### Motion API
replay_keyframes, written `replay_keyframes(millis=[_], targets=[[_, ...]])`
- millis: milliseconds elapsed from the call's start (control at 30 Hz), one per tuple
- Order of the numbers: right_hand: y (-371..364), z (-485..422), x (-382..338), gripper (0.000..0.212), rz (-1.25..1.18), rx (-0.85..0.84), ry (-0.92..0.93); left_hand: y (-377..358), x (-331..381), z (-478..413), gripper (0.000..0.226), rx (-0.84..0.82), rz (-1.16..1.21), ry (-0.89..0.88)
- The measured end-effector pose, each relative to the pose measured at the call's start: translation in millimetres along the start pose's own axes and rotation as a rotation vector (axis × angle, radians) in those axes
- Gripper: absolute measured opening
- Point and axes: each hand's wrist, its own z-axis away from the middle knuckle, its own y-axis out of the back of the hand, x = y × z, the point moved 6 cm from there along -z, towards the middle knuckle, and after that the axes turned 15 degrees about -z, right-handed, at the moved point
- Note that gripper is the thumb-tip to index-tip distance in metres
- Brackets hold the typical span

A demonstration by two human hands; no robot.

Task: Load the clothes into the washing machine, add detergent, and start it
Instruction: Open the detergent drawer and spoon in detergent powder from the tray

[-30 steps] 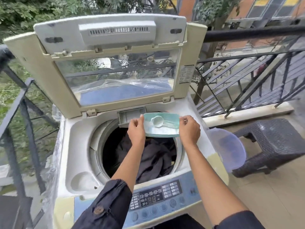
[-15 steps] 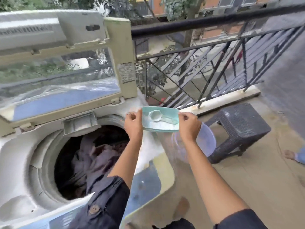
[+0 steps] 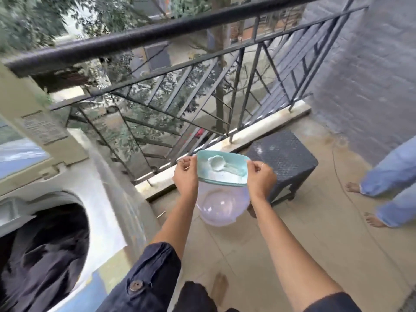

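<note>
Head view: both hands hold a shallow teal rectangular plastic container (image 3: 234, 180) out in front of the body, roughly level. The left hand (image 3: 185, 176) pinches its left short end and the right hand (image 3: 261, 179) pinches its right short end, thumbs on the rim and fingers curled below. A thin ring shows on a finger of each hand. Inside the container lies white detergent powder, with a pale round-bowled plastic scoop (image 3: 216, 163) resting on it, its handle pointing right.

The container is to the right of the white top-loading washing machine (image 3: 101, 199) and apart from it, near the black metal balcony railing (image 3: 157, 34). Below it in the frame sits a translucent lilac plastic bowl (image 3: 221, 207); whether the bowl stands on the floor cannot be told. Just beyond the right hand is a dark grey woven stool (image 3: 286, 154) on the beige tiled floor (image 3: 315, 248).

At the left edge the machine's cream lid (image 3: 33, 122) is raised, and the round drum opening shows dark clothes (image 3: 45, 255) inside. Rolled-up dark sleeves cover both upper arms, and one bare foot (image 3: 219, 289) shows at the bottom. At the right edge stand another person's blue jeans legs (image 3: 389, 176), barefoot. The edges of the frame are blurred.
</note>
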Motion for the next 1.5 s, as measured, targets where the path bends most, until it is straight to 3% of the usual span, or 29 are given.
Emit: replay_keyframes(millis=[300, 667, 1000, 1267, 1500], targets=[[36.9, -95.8, 50.3, 0.025, -0.030, 0.160, -0.147, -138.2, 17.1, -27.1, 0.008, -0.216, -0.110, 0.031], [41.9, -216.9, 127.4, 0.026, -0.030, 0.285, -0.366, -312.0, 42.3, -77.6, 0.026, -0.393, -0.271, 0.049], [11.4, -298.6, 242.3, 0.028, -0.020, 0.296, -0.530, -457.9, -61.5, -155.0, 0.017, -0.483, -0.364, 0.136], [-22.4, -323.9, 332.3, 0.028, 0.014, 0.252, -0.646, -506.1, -96.9, -164.6, 0.034, -0.498, -0.375, 0.208], [-30.2, -321.8, 355.1, 0.029, 0.062, 0.230, -0.719, -511.5, -94.0, -156.2, 0.040, -0.536, -0.384, 0.184]])
